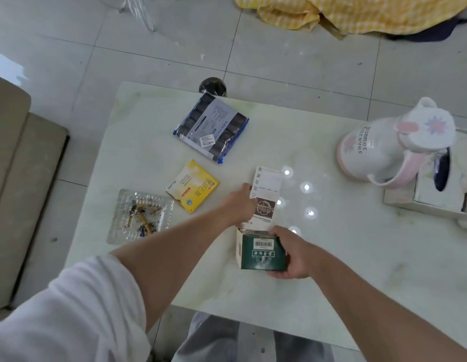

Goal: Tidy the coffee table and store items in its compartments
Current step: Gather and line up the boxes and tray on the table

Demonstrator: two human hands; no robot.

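A white box with black characters and a brown panel (266,190) lies near the middle of the pale marble coffee table (331,270). My left hand (240,203) grips its left edge. Right in front of it stands a dark green box with a barcode (262,254), held by my right hand (292,253) from the right side. The two boxes touch end to end. A yellow medicine box (193,186) lies to the left. Farther back lies a blue and black plastic-wrapped pack (211,128).
A clear ashtray with cigarette butts (141,216) sits at the table's left edge. A white and pink kettle (391,145) stands at the right, beside a pale tissue box (444,184). A beige sofa (15,178) is at left, and yellow cloth (357,11) lies on the floor.
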